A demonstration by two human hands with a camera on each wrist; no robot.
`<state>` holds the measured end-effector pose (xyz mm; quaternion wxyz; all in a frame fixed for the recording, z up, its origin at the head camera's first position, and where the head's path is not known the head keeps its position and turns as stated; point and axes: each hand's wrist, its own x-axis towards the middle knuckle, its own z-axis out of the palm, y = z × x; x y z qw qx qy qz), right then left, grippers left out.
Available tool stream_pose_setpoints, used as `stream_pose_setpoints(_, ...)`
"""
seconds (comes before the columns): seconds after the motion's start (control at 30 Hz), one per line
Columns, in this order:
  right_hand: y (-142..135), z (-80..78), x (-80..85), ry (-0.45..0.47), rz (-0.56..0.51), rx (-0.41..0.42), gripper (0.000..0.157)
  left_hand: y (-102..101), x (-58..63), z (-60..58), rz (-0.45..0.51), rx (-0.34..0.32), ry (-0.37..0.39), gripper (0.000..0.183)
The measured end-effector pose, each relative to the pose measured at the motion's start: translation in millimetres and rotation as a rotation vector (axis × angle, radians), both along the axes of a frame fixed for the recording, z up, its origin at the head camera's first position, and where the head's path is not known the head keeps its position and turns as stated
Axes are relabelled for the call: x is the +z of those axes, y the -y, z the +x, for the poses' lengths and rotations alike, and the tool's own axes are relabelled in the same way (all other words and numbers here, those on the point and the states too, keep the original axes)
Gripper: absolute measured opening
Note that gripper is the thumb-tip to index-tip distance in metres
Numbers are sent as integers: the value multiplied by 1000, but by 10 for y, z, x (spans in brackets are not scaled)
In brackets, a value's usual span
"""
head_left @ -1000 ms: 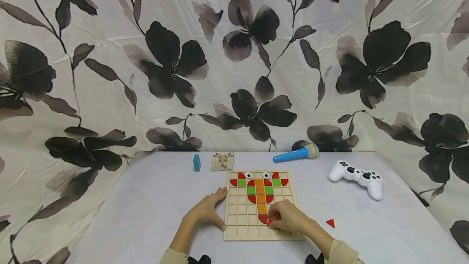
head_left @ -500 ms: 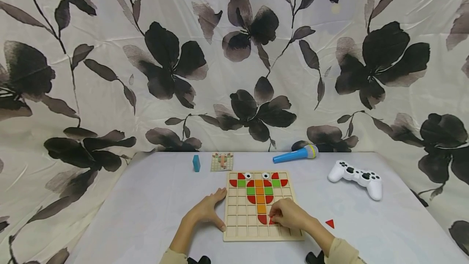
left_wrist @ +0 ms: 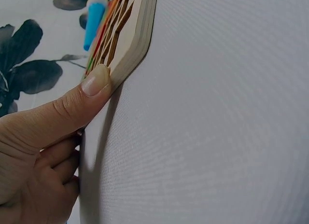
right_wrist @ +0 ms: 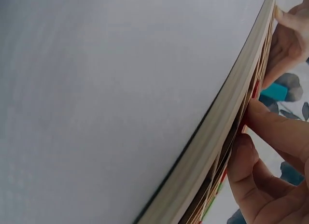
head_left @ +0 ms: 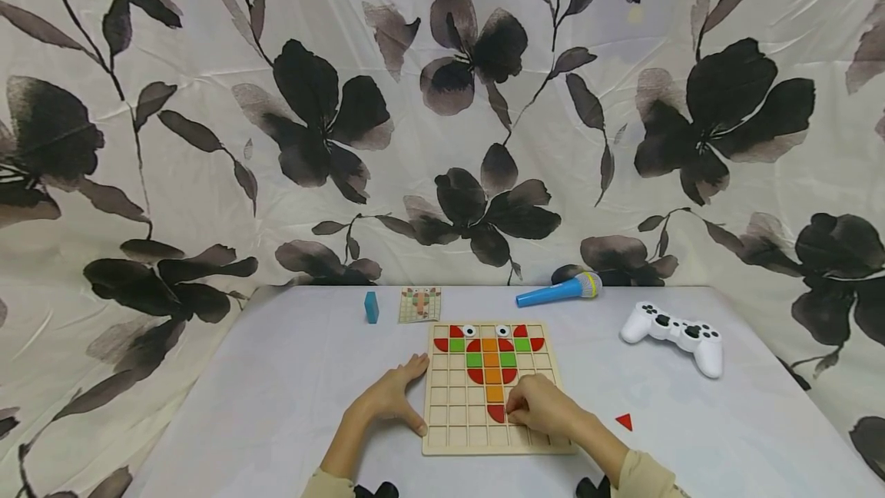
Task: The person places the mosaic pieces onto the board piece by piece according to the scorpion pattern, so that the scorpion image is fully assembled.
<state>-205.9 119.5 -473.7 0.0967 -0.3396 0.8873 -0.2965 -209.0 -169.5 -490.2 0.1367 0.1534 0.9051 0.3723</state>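
Observation:
A wooden grid board lies on the table, holding red, green and orange pieces and two eye pieces. My left hand rests against its left edge, thumb and fingers spread; in the left wrist view the thumb touches the board's side near a corner. Over the lower right cells, my right hand has its fingers bent and pinches a small red piece at the board's surface. In the head view that piece is hidden behind the fingers. A rounded red piece sits just left of them.
A loose red triangle lies right of the board. Beyond it is a white game controller. Along the back stand a blue block, a pattern card and a blue toy microphone.
My right hand has lowered the red piece from a tilted position onto the cell beside the rounded red piece, and its fingers now cover it. The left hand has stayed put.

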Motion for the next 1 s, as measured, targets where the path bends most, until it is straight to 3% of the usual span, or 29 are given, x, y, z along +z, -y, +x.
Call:
stream_pose_setpoints(0.43, 23, -7, -2, -11, 12, -14, 13, -2, 9, -4, -6, 1, 7, 112)
stream_pose_setpoints(1.0, 47, 52, 17, 17, -2, -65, 10, 0, 18, -7, -12, -9, -3, 112)
